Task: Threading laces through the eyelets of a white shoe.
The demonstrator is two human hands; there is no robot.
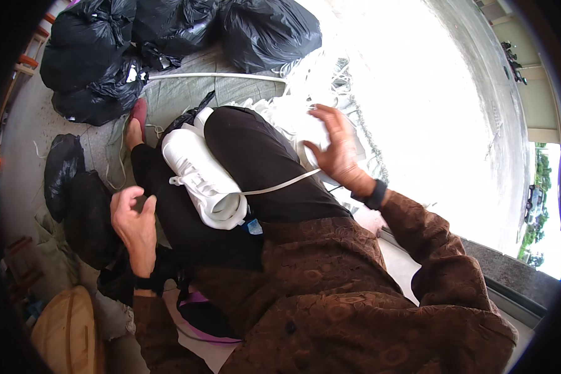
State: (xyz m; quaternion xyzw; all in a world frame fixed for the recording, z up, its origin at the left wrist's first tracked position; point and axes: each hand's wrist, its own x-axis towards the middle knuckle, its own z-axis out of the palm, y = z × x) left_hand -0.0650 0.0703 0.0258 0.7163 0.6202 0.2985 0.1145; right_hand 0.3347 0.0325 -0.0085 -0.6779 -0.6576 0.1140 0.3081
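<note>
Resting our right hand (333,149) flat w/ fingers spread on a white pile (293,121) by the knee. A white shoe (202,177) lies across our lap btwn the legs, w/ a white strap (280,184) running from it toward the right wrist. Left hand (133,219) is loosely curled, holding nothing, near a black bag (84,215). More black bags (168,37) sit beyond.

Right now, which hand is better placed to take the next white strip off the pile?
Right, probably. The right hand already rests on the pile of white strips, while the left hand hovers by the knee, away from it.
</note>
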